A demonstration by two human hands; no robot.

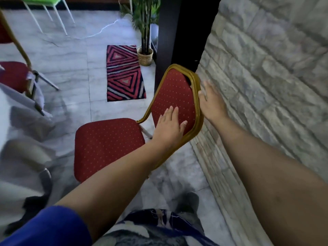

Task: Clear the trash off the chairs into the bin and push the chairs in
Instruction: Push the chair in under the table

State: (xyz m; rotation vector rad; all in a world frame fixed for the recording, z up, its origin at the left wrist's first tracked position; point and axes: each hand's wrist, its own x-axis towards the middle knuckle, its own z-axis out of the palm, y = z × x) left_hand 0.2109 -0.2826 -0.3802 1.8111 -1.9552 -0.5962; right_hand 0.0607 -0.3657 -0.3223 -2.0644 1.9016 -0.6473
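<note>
A red padded chair (108,148) with a gold frame stands in the middle of the head view, its seat bare and its backrest toward the stone wall on the right. My left hand (169,125) lies flat with straight fingers on the front of the backrest padding. My right hand (211,102) is at the backrest's right edge, thumb on the gold frame and fingers behind it, between the chair and the wall. No trash and no bin show in this frame.
A white-clothed table (19,125) fills the left side. Another red chair (14,77) stands beyond it. A striped red rug (124,73), a potted plant (145,54) and a green chair (44,0) lie farther off. The stone wall (266,77) runs close on the right.
</note>
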